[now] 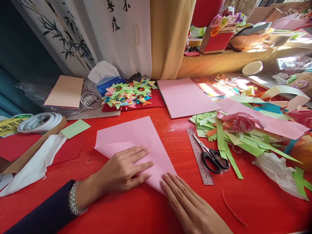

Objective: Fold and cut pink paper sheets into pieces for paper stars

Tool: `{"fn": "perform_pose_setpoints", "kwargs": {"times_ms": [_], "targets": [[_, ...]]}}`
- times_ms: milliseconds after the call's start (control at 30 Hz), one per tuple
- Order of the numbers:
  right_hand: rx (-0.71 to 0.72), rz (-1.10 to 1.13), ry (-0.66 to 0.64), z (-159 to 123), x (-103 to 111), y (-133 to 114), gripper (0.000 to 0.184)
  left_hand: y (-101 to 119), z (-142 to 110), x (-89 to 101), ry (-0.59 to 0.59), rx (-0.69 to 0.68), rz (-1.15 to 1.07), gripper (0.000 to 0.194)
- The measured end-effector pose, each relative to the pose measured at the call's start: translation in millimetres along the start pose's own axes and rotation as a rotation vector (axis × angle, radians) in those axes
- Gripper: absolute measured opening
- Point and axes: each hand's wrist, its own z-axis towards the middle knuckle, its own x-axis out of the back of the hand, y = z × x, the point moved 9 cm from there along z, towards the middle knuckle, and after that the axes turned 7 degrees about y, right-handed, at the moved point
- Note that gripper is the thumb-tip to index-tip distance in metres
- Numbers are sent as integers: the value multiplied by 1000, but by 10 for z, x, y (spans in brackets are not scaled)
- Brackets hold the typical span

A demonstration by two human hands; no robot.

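A sheet of pink paper lies on the red table in front of me, its near side folded over toward the middle. My left hand rests on the folded part with its fingers stretched out. At the near right corner of the sheet, the fingertips of my right hand press down, the fingers straight and side by side. Right of the paper, black-handled scissors lie partly on a clear ruler. Part of the fold is hidden under my left hand.
Behind the sheet stand a stack of pink paper and a pile of folded paper stars. Green paper strips heap up at the right. Tape rolls and a light green paper piece are at the left. A red thread lies near the front.
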Motion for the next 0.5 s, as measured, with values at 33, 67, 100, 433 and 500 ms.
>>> {"fn": "perform_pose_setpoints", "kwargs": {"times_ms": [33, 67, 100, 433, 500], "targets": [[-3, 0, 1, -3, -1, -1, 42, 0, -1, -1, -1, 1, -2, 29], [-10, -2, 4, -4, -2, 0, 42, 0, -1, -3, -4, 2, -4, 29], [-18, -6, 9, -3, -4, 0, 41, -2, -2, -5, -7, 4, -6, 29], [-41, -83, 51, -110, 81, -77, 42, -10, 0, -18, -38, 20, -16, 29], [-45, -98, 47, -177, 118, -87, 43, -9, -11, -24, -44, 16, -11, 29]]}}
